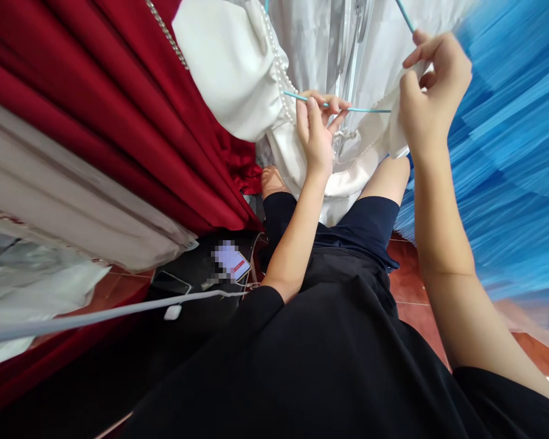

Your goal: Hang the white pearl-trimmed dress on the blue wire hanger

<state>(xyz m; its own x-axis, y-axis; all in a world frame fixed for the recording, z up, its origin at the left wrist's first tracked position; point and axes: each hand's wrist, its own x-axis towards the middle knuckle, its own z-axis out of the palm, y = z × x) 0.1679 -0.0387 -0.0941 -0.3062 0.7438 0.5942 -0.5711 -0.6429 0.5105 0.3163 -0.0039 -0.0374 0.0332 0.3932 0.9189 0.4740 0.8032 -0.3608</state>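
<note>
White garment (238, 67) reaches down to my lap, beaded. Right hand (432, 100) raised by its cloth, fingers curled — whether closed on anything, cannot tell. Left hand (316, 134) pinches blue cord (368, 111) across the garment. Step, I judge: guiding cord — calls for light tension. Phone (233, 261) writing: unreadable.

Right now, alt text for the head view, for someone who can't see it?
Left hand holds a thin light-blue cord across a white satin garment with pearl trim; right hand is raised by its far edge. Red fabric hangs left, blue fabric right.
</note>
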